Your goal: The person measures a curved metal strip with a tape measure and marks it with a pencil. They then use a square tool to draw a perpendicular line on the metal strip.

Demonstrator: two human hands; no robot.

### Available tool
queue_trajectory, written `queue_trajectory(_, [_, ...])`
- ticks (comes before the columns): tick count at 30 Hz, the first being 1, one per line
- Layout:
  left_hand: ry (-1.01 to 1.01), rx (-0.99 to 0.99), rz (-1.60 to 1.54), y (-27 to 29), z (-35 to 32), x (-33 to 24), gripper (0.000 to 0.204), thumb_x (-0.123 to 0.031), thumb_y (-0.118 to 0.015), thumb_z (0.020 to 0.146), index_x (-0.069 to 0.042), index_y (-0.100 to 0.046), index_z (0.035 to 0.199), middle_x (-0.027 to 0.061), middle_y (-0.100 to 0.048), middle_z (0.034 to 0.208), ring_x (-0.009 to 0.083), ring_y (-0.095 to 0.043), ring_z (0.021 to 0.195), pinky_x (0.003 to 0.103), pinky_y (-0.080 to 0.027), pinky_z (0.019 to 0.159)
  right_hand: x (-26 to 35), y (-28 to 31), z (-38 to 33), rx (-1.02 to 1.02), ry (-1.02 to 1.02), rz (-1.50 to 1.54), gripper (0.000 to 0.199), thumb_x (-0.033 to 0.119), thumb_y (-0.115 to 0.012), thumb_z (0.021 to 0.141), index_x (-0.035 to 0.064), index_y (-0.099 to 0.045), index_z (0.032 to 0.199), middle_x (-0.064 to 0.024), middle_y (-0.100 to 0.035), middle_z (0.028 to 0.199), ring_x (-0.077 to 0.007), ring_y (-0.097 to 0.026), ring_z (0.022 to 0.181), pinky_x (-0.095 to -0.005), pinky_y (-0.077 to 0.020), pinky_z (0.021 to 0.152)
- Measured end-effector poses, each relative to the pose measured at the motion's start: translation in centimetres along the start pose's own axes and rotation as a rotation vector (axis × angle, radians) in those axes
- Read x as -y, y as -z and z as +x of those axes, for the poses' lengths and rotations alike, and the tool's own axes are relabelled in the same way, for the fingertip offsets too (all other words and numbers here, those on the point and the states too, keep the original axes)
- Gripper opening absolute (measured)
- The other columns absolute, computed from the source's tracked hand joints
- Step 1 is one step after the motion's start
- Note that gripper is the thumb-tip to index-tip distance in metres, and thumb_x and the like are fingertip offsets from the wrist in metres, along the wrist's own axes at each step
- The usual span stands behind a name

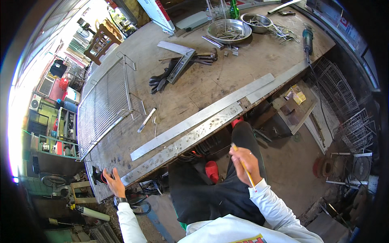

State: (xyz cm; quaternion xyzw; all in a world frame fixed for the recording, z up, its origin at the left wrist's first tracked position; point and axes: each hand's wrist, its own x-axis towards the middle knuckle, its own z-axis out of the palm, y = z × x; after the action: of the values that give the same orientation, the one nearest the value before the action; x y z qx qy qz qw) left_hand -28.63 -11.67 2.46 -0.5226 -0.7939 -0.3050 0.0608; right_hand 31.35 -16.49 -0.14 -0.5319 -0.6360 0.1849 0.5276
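A yellow pencil (pixel 246 170) is held in my right hand (pixel 252 163), above my right thigh and apart from the table. My left hand (pixel 116 185) is at the table's near left corner, fingers stretched out, beside a small black and red object (pixel 97 175) whose kind I cannot make out. A long flat metal bar (pixel 202 116) lies slantwise on the worktable (pixel 190 87). Along the near edge runs a second, spotted metal strip (pixel 182 145), its left end close to my left hand. Another flat strip (pixel 277 83) lies along the edge farther right.
A wire rack (pixel 106 103) covers the table's left side. Mid-table lie a metal square (pixel 181 67), black gloves (pixel 159 81), a hammer (pixel 212 54) and a marker-like stick (pixel 146 120). Farther back are metal bowls (pixel 229 37) and an angle grinder (pixel 308 40) with a trailing cord.
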Motion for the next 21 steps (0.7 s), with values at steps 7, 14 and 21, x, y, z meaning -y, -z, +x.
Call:
queue_trajectory(7, [-0.152, 0.113, 0.340, -4.2, 2.9, 0.3, 0.073, -0.045, -0.067, 0.103, 0.002, -0.043, 0.155, 0.0277, -0.051, 0.154, 0.0455, -0.047, 0.142, 0.052, -0.038, 0.117, -7.4, 4.9, 8.8, -0.151, -0.013, -0.163, 0.028, 0.006, -0.061, 0.100, 0.0015, -0.067, 0.127, -0.0204, -0.072, 0.123, -0.0375, -0.069, 0.116, -0.0447, -0.0513, 0.103])
queue_trajectory(14, [-0.514, 0.341, 0.079, -7.8, -4.9, -16.7, 0.070, -0.046, -0.064, 0.104, -0.007, -0.044, 0.160, 0.0211, -0.045, 0.162, 0.0428, -0.036, 0.153, 0.053, -0.026, 0.126, -14.1, 9.0, 19.2, 0.114, 0.134, -0.582, 0.036, 0.015, -0.067, 0.095, 0.0111, -0.062, 0.131, -0.0119, -0.067, 0.134, -0.0345, -0.059, 0.131, -0.0546, -0.0333, 0.120])
queue_trajectory(21, [-0.456, 0.314, 0.043, -7.4, -4.5, -18.8, 0.052, -0.040, -0.075, 0.095, -0.011, -0.066, 0.138, 0.0145, -0.058, 0.139, 0.0385, -0.050, 0.132, 0.051, -0.038, 0.113, -14.1, 10.6, 23.8, 0.371, 0.250, -0.515, 0.034, 0.011, -0.084, 0.081, 0.0114, -0.068, 0.110, -0.0084, -0.066, 0.107, -0.0327, -0.063, 0.105, -0.0467, -0.0435, 0.103])
